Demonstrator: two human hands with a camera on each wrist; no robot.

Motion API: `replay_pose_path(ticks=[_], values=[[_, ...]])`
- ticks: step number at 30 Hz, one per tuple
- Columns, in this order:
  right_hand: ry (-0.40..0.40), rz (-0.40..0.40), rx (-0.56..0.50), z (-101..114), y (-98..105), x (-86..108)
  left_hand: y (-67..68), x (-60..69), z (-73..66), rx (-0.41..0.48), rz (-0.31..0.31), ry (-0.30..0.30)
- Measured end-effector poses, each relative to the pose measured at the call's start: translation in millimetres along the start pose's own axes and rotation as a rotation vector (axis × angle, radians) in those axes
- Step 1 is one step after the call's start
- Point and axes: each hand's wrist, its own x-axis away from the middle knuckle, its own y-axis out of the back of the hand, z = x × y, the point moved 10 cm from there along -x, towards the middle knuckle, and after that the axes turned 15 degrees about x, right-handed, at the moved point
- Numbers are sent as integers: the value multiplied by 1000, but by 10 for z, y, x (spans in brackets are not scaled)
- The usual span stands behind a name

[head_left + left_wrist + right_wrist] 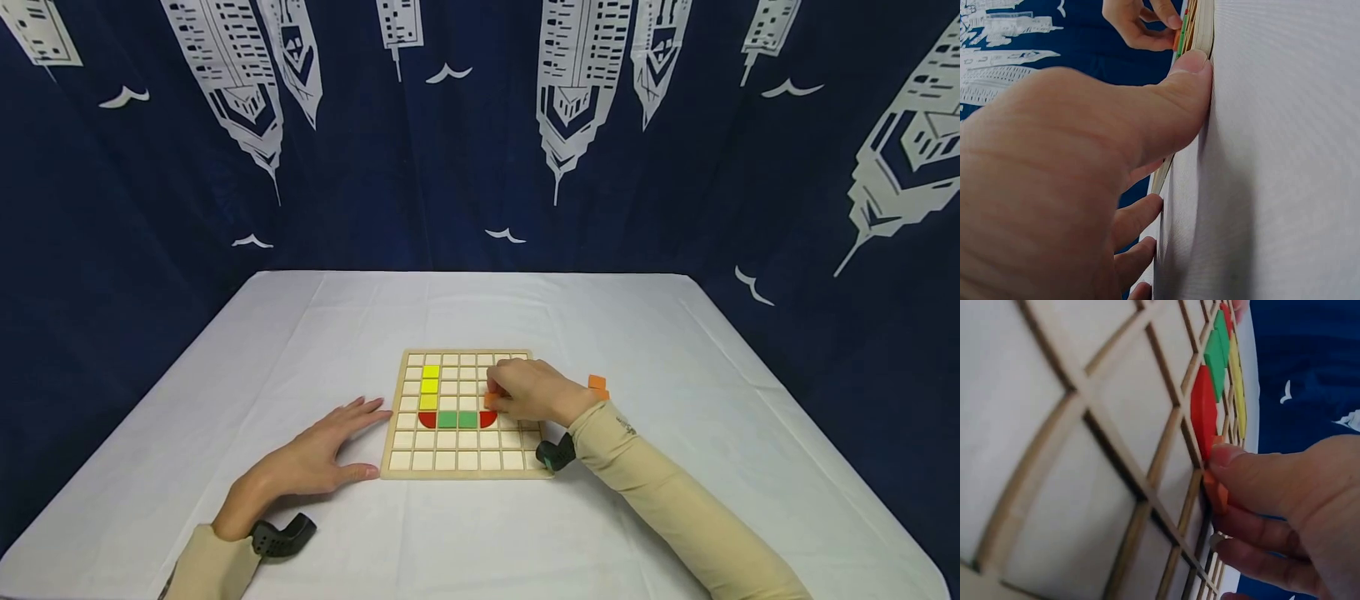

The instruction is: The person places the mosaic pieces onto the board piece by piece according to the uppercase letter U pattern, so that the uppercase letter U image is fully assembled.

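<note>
A square wooden grid board lies on the table. My left hand rests at its left edge, fingers spread and fairly straight, thumb by the near corner. Over the board's right half, my right hand pinches an orange tile between thumb and fingers, right beside a red rounded tile. Whether the orange tile is fully seated in a cell cannot be seen. Three yellow tiles form a column on the left, above another red rounded tile. Two green tiles lie between the red ones.
Loose orange tiles lie on the white tablecloth right of the board, partly behind my right wrist. A dark blue curtain with white building prints hangs behind the table. Each wrist wears a black camera mount.
</note>
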Motion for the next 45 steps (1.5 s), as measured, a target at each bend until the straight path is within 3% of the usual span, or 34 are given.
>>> replay_pose_path(ticks=[20, 28, 34, 40, 45], values=[[47, -66, 30, 78, 8, -6, -5, -2, -29, 12, 6, -7], [65, -57, -61, -4, 69, -6, 0, 5, -28, 7, 5, -9], [1, -39, -122, -420, 223, 52, 10, 12, -18, 7, 3, 7], [-193, 160, -156, -1093, 151, 291, 14, 15, -26, 9, 3, 7], [-368, 283, -81, -1538, 46, 575, 6, 10, -23, 6, 6, 4]])
